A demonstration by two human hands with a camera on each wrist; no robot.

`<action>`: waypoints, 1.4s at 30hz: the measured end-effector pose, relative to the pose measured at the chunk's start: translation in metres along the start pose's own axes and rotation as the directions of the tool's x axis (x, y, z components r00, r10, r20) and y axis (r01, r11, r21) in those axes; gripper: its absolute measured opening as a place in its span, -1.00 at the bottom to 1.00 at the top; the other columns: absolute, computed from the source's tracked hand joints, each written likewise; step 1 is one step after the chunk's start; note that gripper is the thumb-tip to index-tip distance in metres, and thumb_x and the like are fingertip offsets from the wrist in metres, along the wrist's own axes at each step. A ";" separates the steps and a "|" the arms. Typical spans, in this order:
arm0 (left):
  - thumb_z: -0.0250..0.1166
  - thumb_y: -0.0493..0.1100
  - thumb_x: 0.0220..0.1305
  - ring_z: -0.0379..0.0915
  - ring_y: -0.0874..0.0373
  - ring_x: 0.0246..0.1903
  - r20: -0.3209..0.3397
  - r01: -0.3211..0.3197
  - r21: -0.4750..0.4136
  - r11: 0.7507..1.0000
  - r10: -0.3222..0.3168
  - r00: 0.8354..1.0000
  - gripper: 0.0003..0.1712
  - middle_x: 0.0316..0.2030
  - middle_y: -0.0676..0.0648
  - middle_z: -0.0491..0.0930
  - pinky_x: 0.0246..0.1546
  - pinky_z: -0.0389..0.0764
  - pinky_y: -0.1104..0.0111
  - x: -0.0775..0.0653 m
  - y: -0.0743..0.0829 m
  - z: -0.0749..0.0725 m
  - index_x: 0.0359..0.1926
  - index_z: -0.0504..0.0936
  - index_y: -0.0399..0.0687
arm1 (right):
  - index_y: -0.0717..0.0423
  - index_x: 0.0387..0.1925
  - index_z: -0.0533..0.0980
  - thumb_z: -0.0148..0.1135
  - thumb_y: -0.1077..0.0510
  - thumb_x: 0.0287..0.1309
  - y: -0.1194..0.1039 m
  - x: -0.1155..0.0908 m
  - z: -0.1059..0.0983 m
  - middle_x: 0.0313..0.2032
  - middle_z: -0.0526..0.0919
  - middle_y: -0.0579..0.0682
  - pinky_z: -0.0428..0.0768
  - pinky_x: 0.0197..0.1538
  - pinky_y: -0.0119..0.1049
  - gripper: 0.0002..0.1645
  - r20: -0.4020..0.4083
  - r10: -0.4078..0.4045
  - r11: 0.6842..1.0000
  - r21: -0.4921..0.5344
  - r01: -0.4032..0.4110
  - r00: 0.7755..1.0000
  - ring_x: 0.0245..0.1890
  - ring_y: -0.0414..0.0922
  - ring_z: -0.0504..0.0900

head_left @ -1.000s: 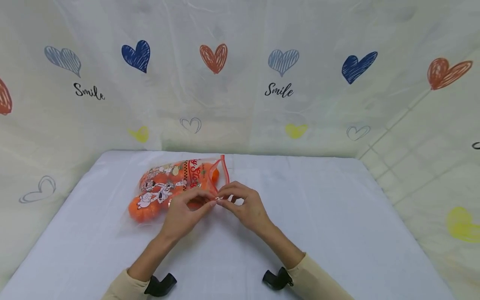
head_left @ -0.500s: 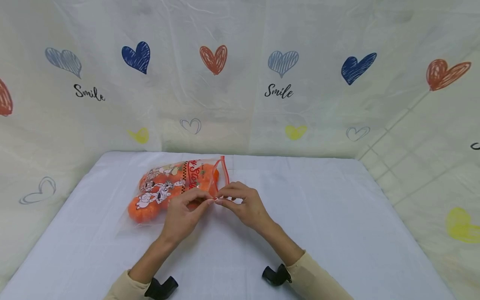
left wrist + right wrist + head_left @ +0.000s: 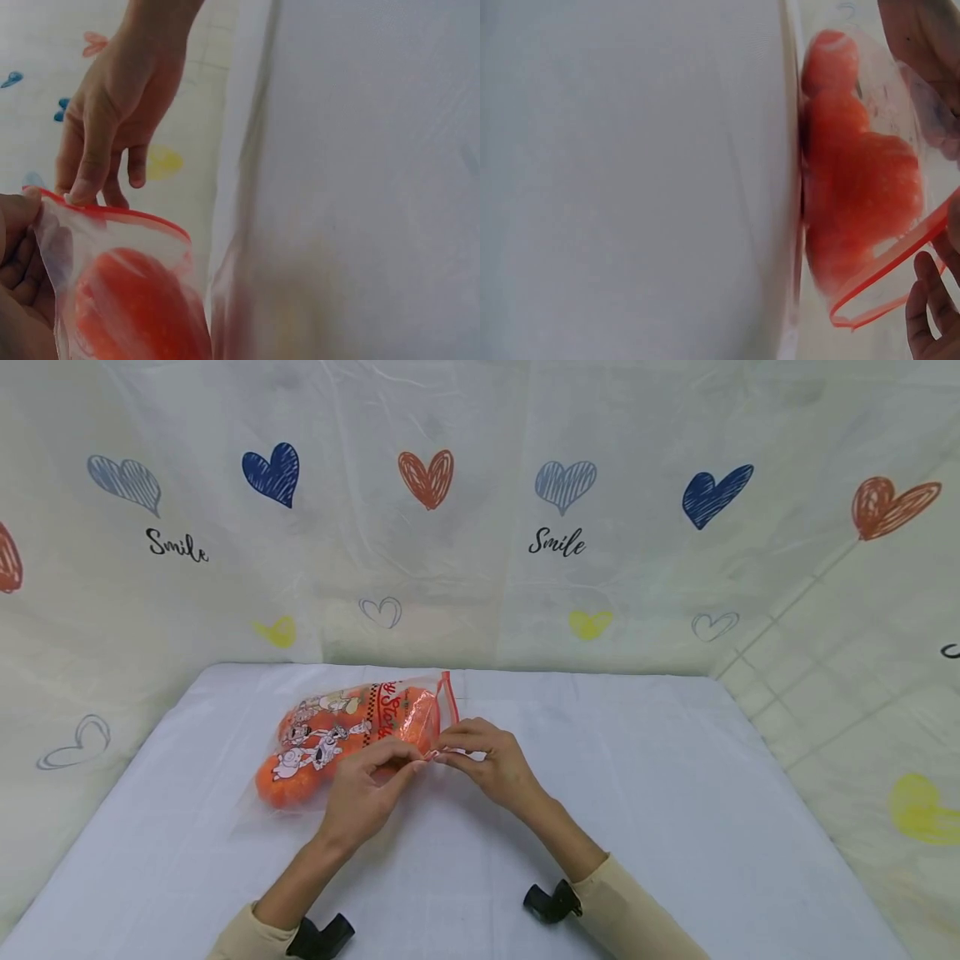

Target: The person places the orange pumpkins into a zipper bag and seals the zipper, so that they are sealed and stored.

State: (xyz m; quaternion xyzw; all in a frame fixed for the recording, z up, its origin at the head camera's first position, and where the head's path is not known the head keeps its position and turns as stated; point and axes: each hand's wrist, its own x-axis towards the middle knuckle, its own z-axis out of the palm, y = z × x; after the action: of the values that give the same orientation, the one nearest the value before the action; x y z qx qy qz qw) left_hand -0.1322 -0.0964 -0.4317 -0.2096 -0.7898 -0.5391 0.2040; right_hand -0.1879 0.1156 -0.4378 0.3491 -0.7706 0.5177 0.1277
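Note:
A clear zip bag [image 3: 324,745] with cartoon print and a red zip strip [image 3: 450,697] lies on its side on the white table. Several orange, round, fruit-like things [image 3: 285,783] fill it. My left hand [image 3: 369,783] pinches the near corner of the bag's mouth between thumb and fingers. Right beside it, my right hand [image 3: 497,767] pinches the strip, its thumb at a small white slider [image 3: 69,199] in the left wrist view. Seen from the right wrist, the red strip [image 3: 892,262] forms a loop, so the far part of the mouth gapes.
The white-covered table [image 3: 645,793] extends around the bag. A pale curtain [image 3: 480,552] printed with hearts hangs behind and at the sides. Black wrist cameras [image 3: 551,902] sit at both beige sleeves [image 3: 630,910].
My right fingertips have shifted slightly up and away from the left ones along the strip. The loop of the bag's mouth looks narrower in the head view. My left hand stays nearly still.

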 end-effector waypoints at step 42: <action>0.46 -0.35 0.25 0.63 0.26 -0.27 0.039 -0.053 -0.040 0.998 0.054 0.998 -0.81 -0.25 0.01 0.79 -0.17 0.68 0.55 -0.005 0.005 0.001 -0.17 0.79 0.00 | -0.01 -0.15 0.80 0.55 0.23 0.09 0.020 0.008 -0.009 -0.07 0.73 -0.04 0.66 -0.02 -0.05 -0.75 0.009 0.118 0.989 -0.092 -0.117 0.993 0.02 -0.06 0.63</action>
State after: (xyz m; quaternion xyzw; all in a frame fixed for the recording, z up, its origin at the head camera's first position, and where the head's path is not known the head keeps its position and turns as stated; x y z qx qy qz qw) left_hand -0.1255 -0.0944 -0.4304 -0.2454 -0.7772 -0.5443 0.1985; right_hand -0.2088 0.1251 -0.4437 0.3007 -0.8134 0.4861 0.1074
